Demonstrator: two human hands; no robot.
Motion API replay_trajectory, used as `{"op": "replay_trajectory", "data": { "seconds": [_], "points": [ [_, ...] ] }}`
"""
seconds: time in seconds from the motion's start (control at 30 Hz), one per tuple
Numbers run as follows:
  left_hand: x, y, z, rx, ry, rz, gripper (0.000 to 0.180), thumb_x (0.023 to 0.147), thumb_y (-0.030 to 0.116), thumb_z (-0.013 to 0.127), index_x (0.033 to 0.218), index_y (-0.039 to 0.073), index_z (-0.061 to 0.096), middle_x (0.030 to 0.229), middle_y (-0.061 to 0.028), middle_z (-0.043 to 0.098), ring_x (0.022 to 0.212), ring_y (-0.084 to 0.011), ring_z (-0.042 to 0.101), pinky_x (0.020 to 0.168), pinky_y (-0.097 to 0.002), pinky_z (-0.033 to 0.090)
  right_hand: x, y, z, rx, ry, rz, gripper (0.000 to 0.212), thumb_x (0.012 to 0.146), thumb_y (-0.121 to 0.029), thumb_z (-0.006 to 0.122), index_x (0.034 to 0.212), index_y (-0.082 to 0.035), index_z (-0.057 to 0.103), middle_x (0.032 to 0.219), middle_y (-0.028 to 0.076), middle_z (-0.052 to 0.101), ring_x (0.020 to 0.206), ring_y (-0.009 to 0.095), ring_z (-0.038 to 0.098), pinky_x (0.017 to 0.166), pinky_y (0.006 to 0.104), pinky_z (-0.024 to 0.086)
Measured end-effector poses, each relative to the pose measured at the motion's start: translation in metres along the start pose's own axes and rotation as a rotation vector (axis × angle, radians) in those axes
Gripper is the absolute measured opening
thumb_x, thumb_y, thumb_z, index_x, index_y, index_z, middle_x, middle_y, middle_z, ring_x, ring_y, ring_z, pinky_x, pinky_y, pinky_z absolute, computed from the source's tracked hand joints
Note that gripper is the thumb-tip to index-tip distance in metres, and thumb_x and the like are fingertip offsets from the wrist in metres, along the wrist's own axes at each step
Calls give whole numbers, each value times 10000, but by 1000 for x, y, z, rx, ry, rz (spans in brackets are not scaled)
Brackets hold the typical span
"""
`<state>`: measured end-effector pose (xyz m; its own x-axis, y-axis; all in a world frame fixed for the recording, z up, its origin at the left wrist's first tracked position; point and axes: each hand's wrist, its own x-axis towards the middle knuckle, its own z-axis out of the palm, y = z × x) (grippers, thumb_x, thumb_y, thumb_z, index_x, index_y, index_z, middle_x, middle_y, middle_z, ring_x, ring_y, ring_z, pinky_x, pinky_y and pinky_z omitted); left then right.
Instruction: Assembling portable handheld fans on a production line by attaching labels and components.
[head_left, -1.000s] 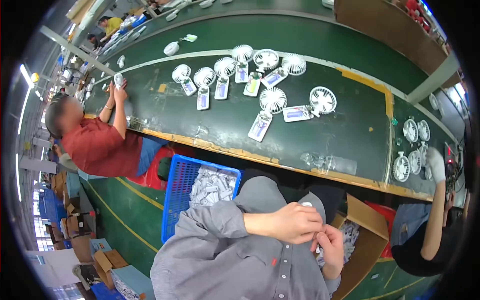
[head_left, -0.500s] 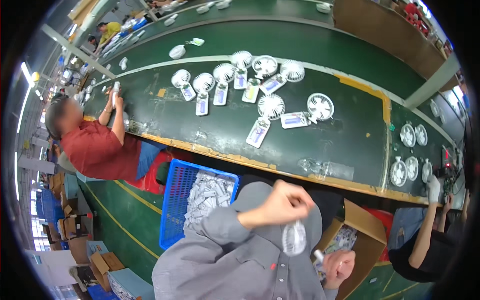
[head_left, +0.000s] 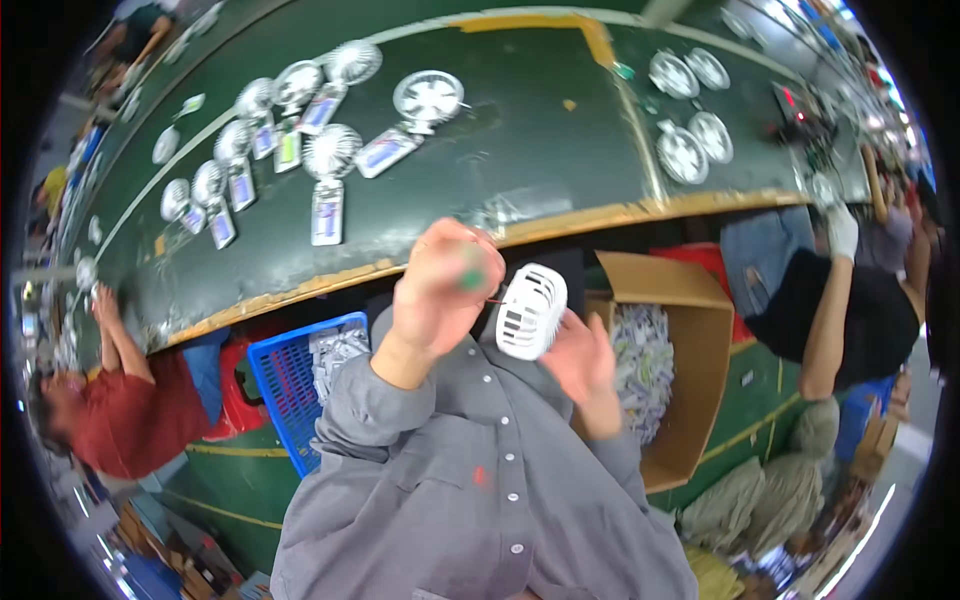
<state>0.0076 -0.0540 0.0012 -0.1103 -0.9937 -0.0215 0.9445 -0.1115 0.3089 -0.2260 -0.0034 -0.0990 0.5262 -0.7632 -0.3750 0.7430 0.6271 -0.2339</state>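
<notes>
A white slatted fan head [head_left: 533,312] is up in front of my chest, tilted, with a thin red wire at its left side. My right hand [head_left: 582,362] grips it from behind and the right, its fingers partly hidden by the cage. Beside it, my left hand [head_left: 440,295] is raised and closed around a small green piece [head_left: 470,275], too blurred to name exactly. On the bench ahead lie several white handheld fans with open handles, the nearest fan [head_left: 328,180] left of my hands and another fan [head_left: 425,105] farther off.
A blue crate [head_left: 275,385] with white plastic parts stands at my left. An open cardboard box [head_left: 690,400] of small parts is at my right. Several fan heads [head_left: 683,152] lie at the bench's right. Co-workers sit on both sides, one in red [head_left: 150,410], one in black [head_left: 845,310].
My view has turned to the right. The fan head, earlier hanging below my left hand, is now higher, at my right hand. The small white piece earlier in my right hand no longer shows.
</notes>
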Motion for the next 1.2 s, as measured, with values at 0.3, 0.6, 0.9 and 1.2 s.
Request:
{"op": "replay_trajectory", "data": {
  "seconds": [0.3, 0.6, 0.9, 1.2],
  "points": [
    [23, -25, -6, 416, 352, 158, 214, 873, 46, 608, 1086, 20, 593, 1056, -95, 634, 960, -183, 626, 779, -282, 514, 4, -31, 83, -87, 48, -121, 246, 1016, -225, 413, 1023, -6, 528, 1016, 93, 615, 1009, 189, 589, 914, 354, 468],
    [118, 64, -78, 2168, 234, 631, 738, 740, 232, 759, 1360, 14, 425, 1329, -221, 481, 1212, -369, 480, 1015, -424, 404, 64, -125, 60, -33, 161, -506, 389, 1027, -198, 367, 1320, 49, 435, 1363, 158, 501, 1267, 267, 476, 1103, 425, 347],
    [175, 57, -91, 2520, 331, 443, 787, 714, 319, 775, 1379, 80, 428, 1354, -165, 455, 1215, -359, 448, 946, -472, 450, 112, -182, 51, -16, 251, -553, 380, 1024, -139, 325, 1337, 51, 427, 1369, 167, 493, 1270, 277, 477, 1099, 413, 375],
    [154, 64, -17, 1402, 320, 229, 1037, 703, 342, 791, 1472, -5, 188, 1313, -219, 477, 1107, -280, 588, 882, -408, 506, 140, -175, 31, -2216, 179, -1240, 75, 852, -29, 618, 898, -2, 566, 1011, 157, 599, 953, 350, 570, 833, 421, 464]
  ]
}}
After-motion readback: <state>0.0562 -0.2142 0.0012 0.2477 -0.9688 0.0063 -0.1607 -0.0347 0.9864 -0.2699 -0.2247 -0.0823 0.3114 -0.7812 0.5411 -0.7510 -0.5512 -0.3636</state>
